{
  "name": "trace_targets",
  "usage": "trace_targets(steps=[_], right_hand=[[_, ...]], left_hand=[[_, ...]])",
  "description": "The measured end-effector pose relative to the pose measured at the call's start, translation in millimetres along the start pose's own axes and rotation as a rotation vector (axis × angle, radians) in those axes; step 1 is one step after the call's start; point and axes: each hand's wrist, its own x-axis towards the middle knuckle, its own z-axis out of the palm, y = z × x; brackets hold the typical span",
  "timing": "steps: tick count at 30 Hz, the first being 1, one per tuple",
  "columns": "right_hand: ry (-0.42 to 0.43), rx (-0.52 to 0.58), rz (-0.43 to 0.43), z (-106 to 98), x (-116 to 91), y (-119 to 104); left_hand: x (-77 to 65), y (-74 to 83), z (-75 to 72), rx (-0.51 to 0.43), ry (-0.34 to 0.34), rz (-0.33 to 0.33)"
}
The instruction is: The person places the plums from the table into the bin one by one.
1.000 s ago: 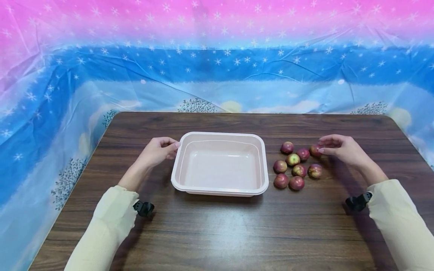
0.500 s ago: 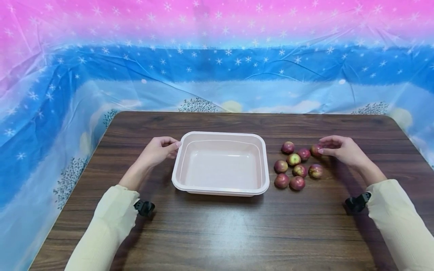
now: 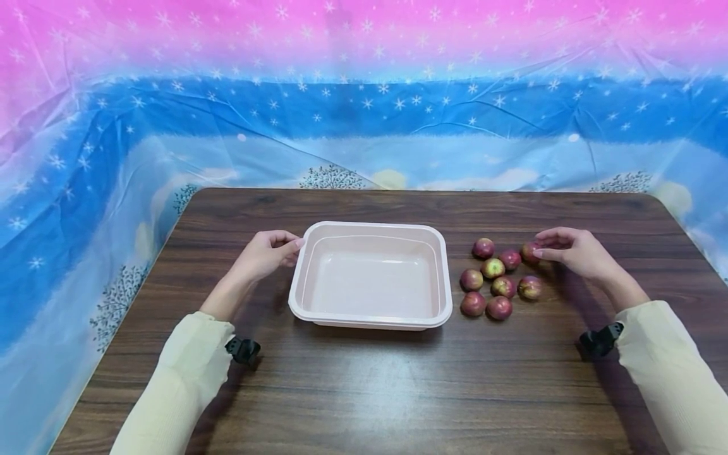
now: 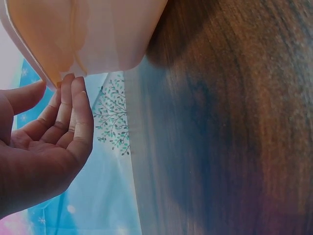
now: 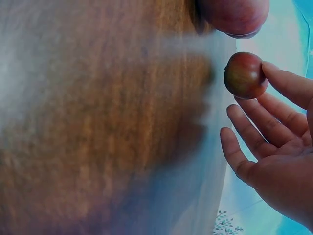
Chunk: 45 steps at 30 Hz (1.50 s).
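Note:
A pale pink rectangular plastic basin [image 3: 370, 319] stands upright in the middle of the table. At its far left corner my left hand [image 3: 266, 254] pinches the rim; in the left wrist view, the thumb of this hand [image 4: 54, 137] is at the rim's edge and the fingertips are under it. To the basin's right lie several red and yellow-green plums [image 3: 503, 287]. My right hand [image 3: 574, 253] pinches the rearmost-right plum [image 3: 530, 253] between thumb and fingers. In the right wrist view this plum [image 5: 245, 76] shows clearly, with the other fingers spread below it.
A dark wood-grain table [image 3: 364, 379] carries everything. Behind and to the left of it hangs a pink and blue snowflake cloth [image 3: 364, 107]. Another plum [image 5: 237, 14] sits close to the held one. A black wrist camera [image 3: 600, 341] is strapped to each sleeve.
The head view has shifted very slightly. Both hands, the basin and the plums otherwise stay where they were.

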Motion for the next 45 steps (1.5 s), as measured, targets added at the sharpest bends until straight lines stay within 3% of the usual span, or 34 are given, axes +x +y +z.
trace_targets(steps=[8, 15, 25, 33, 45], right_hand=[[-0.013, 0.001, 0.005, -7, -2, -13], [-0.030, -0.052, -0.033, -17, -1, -31], [-0.001, -0.023, -0.110, -25, 6, -66], [-0.029, -0.027, -0.141, -24, 10, -93], [-0.036, 0.014, -0.275, -12, 14, -127]], left_hand=[[0.6, -2.6, 0.0, -0.003, -0.003, 0.009], [0.9, -3.6, 0.2, -0.012, 0.004, 0.024], [-0.6, -3.2, 0.5, 0.001, 0.007, 0.031], [-0.7, -3.0, 0.8, 0.013, 0.009, 0.024], [-2.2, -1.9, 0.5, 0.013, 0.006, 0.026]])
